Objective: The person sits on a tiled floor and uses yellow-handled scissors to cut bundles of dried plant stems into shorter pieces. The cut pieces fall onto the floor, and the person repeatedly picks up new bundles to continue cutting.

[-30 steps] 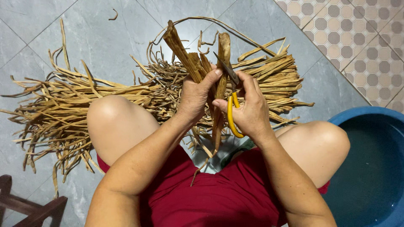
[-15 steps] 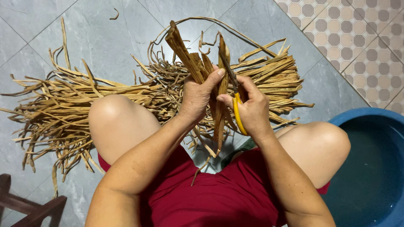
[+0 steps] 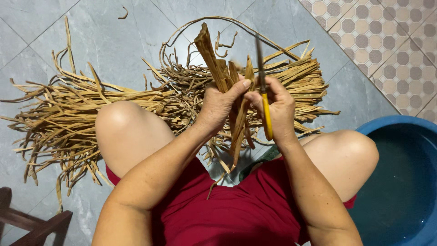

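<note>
My left hand grips a small bundle of dried brown plant strips held upright above my lap. My right hand holds a knife with a yellow handle, its thin blade pointing up beside the strips. Both hands touch at the thumbs in front of my knees. A large heap of the same dried strips lies spread across the grey tiled floor beyond my legs.
A blue plastic basin stands at the lower right by my right knee. A dark wooden stool corner shows at the lower left. Patterned tiles fill the upper right.
The knife has turned so its blade now points straight up next to the held strips. My right hand shifted slightly upward along the bundle.
</note>
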A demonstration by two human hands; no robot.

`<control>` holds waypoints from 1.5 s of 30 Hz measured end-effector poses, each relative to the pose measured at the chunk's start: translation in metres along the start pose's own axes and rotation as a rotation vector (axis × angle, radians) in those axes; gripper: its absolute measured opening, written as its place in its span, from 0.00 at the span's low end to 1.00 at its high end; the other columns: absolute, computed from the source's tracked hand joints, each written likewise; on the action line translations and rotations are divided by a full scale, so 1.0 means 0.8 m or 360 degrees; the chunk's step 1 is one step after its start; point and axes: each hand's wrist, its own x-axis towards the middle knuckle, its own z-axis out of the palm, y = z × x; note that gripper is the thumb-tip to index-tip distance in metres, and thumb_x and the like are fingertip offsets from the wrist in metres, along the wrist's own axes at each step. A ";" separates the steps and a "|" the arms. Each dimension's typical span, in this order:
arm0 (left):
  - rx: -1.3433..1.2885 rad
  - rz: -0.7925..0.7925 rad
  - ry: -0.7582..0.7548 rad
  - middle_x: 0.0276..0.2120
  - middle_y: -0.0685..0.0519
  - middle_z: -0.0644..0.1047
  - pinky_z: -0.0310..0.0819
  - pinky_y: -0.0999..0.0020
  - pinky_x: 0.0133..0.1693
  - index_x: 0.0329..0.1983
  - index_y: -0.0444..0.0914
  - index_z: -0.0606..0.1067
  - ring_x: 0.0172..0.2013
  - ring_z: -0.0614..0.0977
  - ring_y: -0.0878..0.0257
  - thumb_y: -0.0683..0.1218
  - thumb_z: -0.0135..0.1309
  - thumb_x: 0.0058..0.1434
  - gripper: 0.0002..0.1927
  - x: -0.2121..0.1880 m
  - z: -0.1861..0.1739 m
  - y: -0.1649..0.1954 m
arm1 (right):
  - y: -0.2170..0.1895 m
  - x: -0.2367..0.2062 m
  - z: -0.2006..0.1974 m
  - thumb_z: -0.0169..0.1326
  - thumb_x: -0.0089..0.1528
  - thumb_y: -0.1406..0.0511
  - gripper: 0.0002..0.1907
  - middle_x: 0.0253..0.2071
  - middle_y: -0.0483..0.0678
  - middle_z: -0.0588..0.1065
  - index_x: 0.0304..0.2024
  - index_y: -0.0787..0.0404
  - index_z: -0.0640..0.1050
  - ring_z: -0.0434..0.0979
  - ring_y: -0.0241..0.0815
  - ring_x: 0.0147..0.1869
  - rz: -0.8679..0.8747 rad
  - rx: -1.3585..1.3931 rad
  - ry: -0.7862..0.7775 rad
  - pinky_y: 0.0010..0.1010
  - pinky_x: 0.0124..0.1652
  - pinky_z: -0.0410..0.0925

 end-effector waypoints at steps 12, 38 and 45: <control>0.0290 -0.0210 -0.0279 0.40 0.52 0.83 0.79 0.72 0.42 0.55 0.38 0.80 0.38 0.82 0.67 0.55 0.64 0.58 0.24 0.008 -0.007 0.021 | 0.009 0.007 -0.019 0.62 0.64 0.75 0.21 0.44 0.42 0.76 0.57 0.62 0.73 0.76 0.29 0.47 -0.0059 0.0079 -0.0118 0.22 0.47 0.73; 0.0040 -0.0456 -0.0798 0.45 0.47 0.77 0.79 0.63 0.49 0.66 0.35 0.65 0.45 0.81 0.60 0.48 0.64 0.59 0.34 0.001 0.005 -0.023 | -0.006 0.022 -0.032 0.64 0.63 0.73 0.22 0.47 0.44 0.77 0.58 0.63 0.73 0.77 0.33 0.48 -0.0054 0.0612 0.0036 0.25 0.50 0.73; -0.0561 -0.0776 -0.0877 0.44 0.50 0.79 0.79 0.65 0.50 0.63 0.35 0.68 0.42 0.81 0.61 0.46 0.64 0.60 0.31 0.008 -0.004 -0.004 | -0.016 0.025 -0.054 0.62 0.62 0.74 0.21 0.44 0.52 0.77 0.56 0.63 0.71 0.81 0.44 0.50 -0.0058 0.1131 0.0022 0.35 0.55 0.77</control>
